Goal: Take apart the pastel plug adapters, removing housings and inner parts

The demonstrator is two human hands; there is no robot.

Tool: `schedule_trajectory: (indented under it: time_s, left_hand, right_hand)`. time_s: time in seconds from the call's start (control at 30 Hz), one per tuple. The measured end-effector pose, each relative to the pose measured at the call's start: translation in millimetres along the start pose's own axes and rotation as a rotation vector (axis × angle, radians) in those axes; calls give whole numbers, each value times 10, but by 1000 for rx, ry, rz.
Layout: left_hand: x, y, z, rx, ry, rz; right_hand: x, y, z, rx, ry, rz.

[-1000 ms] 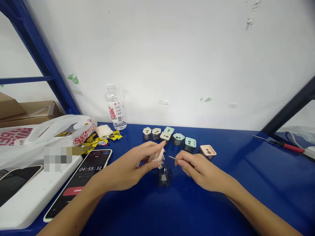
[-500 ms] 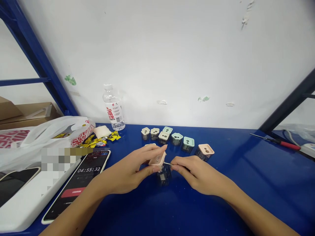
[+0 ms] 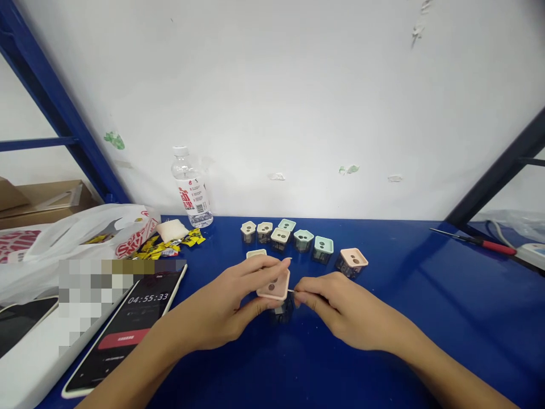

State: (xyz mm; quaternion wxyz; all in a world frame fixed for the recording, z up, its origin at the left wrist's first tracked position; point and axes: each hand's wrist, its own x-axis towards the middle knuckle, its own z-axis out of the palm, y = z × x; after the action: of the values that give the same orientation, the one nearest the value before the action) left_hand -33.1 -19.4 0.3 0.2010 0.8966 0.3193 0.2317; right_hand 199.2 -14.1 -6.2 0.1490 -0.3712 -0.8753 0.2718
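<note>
My left hand (image 3: pixel 238 292) grips a pale pink two-hole pencil sharpener (image 3: pixel 276 288) above the table, its top face tipped toward me. A dark, see-through part (image 3: pixel 283 311) shows just below it; whether the two are joined I cannot tell. My right hand (image 3: pixel 327 301) pinches a thin metal shaft (image 3: pixel 291 291), its tip at the sharpener's right side; the fingers hide the rest of that tool. Behind my left hand a cream sharpener (image 3: pixel 256 253) is partly covered. Farther back stand several cream and mint sharpeners (image 3: pixel 281 237), with another pink sharpener (image 3: pixel 353 260) to the right.
Left of my hands lie a phone (image 3: pixel 145 309) with a running timer, a white case (image 3: pixel 38 363), yellow-wrapped sweets (image 3: pixel 159 250) and a plastic bag (image 3: pixel 102 227). A water bottle (image 3: pixel 191 193) stands by the wall. A red-handled screwdriver (image 3: pixel 496 246) rests at far right.
The pink sharpener in my left hand has turned so its top face shows more. The metal shaft's tip has dropped slightly with it. My view has shifted a little.
</note>
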Motion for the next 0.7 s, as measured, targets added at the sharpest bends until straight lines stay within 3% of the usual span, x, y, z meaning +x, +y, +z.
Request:
schedule_trajectory:
  time_s: [0.2,0.3,0.37,0.53,0.7]
  left_hand:
    - [-36,39,56,64,19,124]
    - [-46,56,69,104,55,179]
    - [-50,56,78,130,71,179]
    - [-37,22,94,124,96,95]
    - [2,-10,70,37,87,-49]
  right_hand:
    - [-33,42,-62,510,-167,165]
    - [-30,63,-62,697,-245,177]
    - [-33,41,-56,593,-204,162]
    - [-50,-49,-8,13,73,3]
    - [-22,-18,62,-256,190,-23]
